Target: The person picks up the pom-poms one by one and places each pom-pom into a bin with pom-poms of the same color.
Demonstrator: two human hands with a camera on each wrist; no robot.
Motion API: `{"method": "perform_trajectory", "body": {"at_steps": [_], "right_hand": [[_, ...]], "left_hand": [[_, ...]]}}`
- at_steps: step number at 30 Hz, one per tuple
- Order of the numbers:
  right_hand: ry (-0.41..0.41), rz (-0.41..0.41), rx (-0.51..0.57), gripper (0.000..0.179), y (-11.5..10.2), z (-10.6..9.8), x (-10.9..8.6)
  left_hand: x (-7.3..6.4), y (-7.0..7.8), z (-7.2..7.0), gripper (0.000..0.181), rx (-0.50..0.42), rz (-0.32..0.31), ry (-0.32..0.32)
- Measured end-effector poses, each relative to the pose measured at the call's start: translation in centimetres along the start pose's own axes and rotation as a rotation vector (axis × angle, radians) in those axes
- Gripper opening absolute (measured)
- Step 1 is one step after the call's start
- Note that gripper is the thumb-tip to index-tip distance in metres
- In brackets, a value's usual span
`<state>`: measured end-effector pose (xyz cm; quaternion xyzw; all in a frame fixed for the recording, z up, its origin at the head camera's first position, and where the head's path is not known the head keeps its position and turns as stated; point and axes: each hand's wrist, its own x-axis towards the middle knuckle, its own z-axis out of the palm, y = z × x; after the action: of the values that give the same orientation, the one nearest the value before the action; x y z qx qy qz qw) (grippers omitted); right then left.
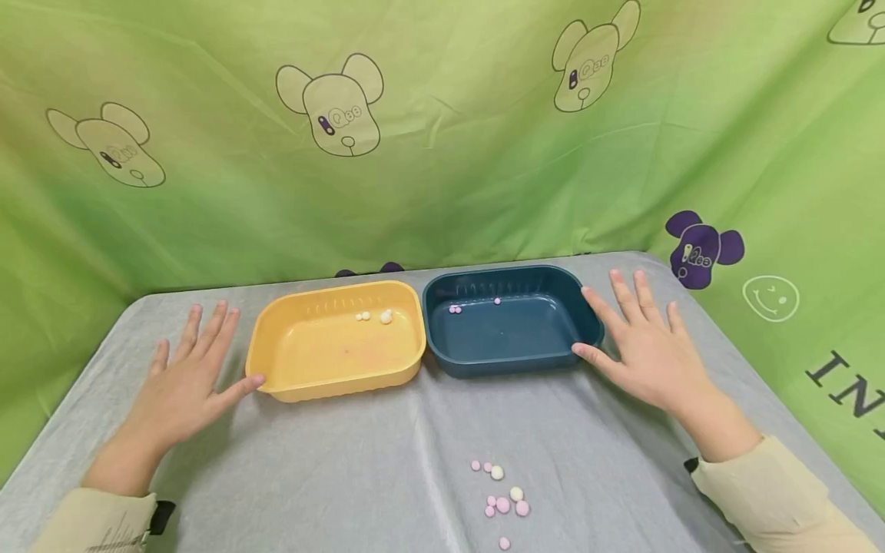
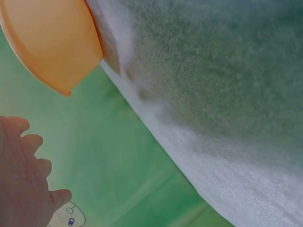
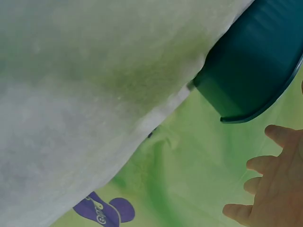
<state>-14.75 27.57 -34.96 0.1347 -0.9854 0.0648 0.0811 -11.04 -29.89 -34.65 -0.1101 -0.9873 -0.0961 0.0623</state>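
Note:
My left hand [image 1: 183, 388] is spread with straight fingers beside the yellow tray [image 1: 332, 388], its thumb tip at the tray's near left corner. On the other side my right hand [image 1: 646, 346] is spread too, thumb and index finger at the right rim of the dark blue tray [image 1: 512, 365]. A few white balls [image 1: 386, 316] lie in the yellow tray. Small pink balls [image 1: 455, 309] lie in the blue one. Both hands hold nothing. Whether the thumbs touch the rims or hover just over them, I cannot tell.
Several loose pink balls [image 1: 502, 505] and two white balls [image 1: 516, 494] lie on the grey cloth [image 1: 311, 476] near the front. The trays stand side by side, almost touching. A green printed curtain [image 1: 442, 169] hangs behind and around the table.

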Motion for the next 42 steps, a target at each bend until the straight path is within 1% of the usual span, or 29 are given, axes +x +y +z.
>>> {"method": "perform_trajectory", "body": {"at_steps": [7,20,23,30,36,42], "right_hand": [[-0.005,-0.028,-0.015,0.082,-0.8,0.1,-0.3],[0.015,-0.084,-0.026,0.085,-2.4,0.1,-0.6],[0.019,-0.095,-0.028,0.084,-2.9,0.1,-0.6],[0.035,-0.131,-0.036,0.084,-3.7,0.0,-0.9],[0.045,-0.158,-0.035,0.082,-4.3,0.1,-1.2],[0.054,-0.182,-0.036,0.081,-5.0,0.2,-1.5]], "left_hand": [[0.1,0.4,0.5,0.096,-0.016,0.009,-0.013],[0.6,0.6,1.1,0.095,-0.021,0.038,-0.027],[0.7,0.6,1.2,0.096,-0.023,0.036,-0.034],[1.1,0.7,1.4,0.097,-0.016,0.029,-0.08],[1.3,0.7,1.5,0.097,-0.014,0.03,-0.077],[1.3,0.7,1.7,0.095,-0.021,0.03,-0.088]]}}
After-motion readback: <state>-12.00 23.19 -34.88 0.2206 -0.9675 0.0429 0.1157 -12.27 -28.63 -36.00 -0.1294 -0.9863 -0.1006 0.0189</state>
